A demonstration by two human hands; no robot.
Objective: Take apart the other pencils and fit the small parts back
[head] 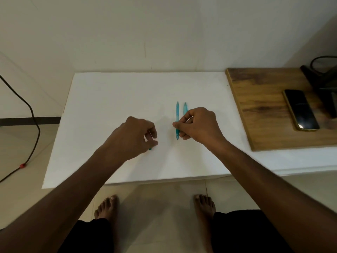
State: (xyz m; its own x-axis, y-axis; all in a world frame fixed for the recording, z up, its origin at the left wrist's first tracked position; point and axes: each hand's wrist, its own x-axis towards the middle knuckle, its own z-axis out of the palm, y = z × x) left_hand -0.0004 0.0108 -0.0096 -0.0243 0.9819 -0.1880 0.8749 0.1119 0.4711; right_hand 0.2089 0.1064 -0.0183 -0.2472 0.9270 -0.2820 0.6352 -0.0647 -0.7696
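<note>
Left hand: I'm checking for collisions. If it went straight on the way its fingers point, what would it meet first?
Probably the blue pen pinched by the right hand; the left hand points rightward, depth unclear.

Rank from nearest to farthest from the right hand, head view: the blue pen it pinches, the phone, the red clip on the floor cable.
1. Blue pen: pinched in the right hand, on the white board.
2. Phone: off to the right, on the wooden board.
3. Red clip: far left, on the black cable on the floor.

plain pale wall point(127, 33), tiled floor point(164, 207), white table point(109, 97)
</note>
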